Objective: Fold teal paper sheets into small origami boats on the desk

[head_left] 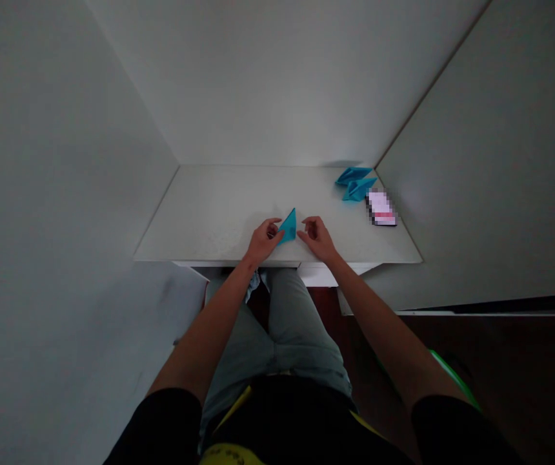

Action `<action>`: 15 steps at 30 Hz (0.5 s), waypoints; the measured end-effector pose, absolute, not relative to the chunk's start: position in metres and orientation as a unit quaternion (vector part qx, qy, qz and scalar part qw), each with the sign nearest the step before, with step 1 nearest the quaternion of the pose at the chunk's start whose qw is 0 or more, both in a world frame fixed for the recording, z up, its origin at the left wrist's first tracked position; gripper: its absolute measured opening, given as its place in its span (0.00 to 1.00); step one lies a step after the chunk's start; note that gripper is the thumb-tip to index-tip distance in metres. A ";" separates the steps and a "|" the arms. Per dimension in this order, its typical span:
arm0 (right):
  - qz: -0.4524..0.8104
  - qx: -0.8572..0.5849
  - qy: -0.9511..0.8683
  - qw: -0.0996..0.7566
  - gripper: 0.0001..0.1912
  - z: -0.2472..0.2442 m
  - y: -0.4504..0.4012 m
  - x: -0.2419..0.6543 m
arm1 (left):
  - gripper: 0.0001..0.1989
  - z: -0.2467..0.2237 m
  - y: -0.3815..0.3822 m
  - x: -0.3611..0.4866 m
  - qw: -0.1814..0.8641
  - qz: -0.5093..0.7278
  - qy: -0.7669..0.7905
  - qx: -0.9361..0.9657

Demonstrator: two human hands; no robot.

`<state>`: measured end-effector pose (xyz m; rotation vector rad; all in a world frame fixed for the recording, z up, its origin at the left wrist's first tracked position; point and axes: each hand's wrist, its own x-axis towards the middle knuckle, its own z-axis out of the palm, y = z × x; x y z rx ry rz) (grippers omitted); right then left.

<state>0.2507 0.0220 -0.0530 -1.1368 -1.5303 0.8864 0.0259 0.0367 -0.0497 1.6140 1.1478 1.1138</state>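
Note:
A folded piece of blue paper (289, 227) stands just above the white table (210, 213), its pointed tip up. My left hand (264, 239) grips its lower left edge between thumb and fingers. On the other side of the paper, my right hand (318, 238) has its fingers curved and apart, close to the paper's right edge, with nothing seen between them.
Two folded blue paper shapes (359, 188) lie at the table's back right, beside a phone (383, 208) with a lit screen. White walls (268, 84) rise behind and at both sides of the table.

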 end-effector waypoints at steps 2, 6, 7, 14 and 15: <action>0.381 -0.463 -0.655 0.459 0.32 -0.052 0.020 0.247 | 0.21 -0.049 0.036 0.026 0.408 0.439 0.463 0.653; 0.394 -0.471 -0.680 0.401 0.37 -0.048 0.018 0.243 | 0.27 -0.046 0.030 0.027 0.421 0.393 0.430 0.695; 0.387 -0.477 -0.684 0.393 0.35 -0.048 0.018 0.243 | 0.30 -0.045 0.029 0.027 0.428 0.380 0.419 0.705; 0.382 -0.481 -0.685 0.391 0.35 -0.049 0.019 0.245 | 0.38 -0.037 0.026 0.027 0.434 0.350 0.405 0.725; 0.380 -0.481 -0.689 0.387 0.35 -0.049 0.019 0.245 | 0.38 -0.037 0.027 0.026 0.432 0.348 0.407 0.726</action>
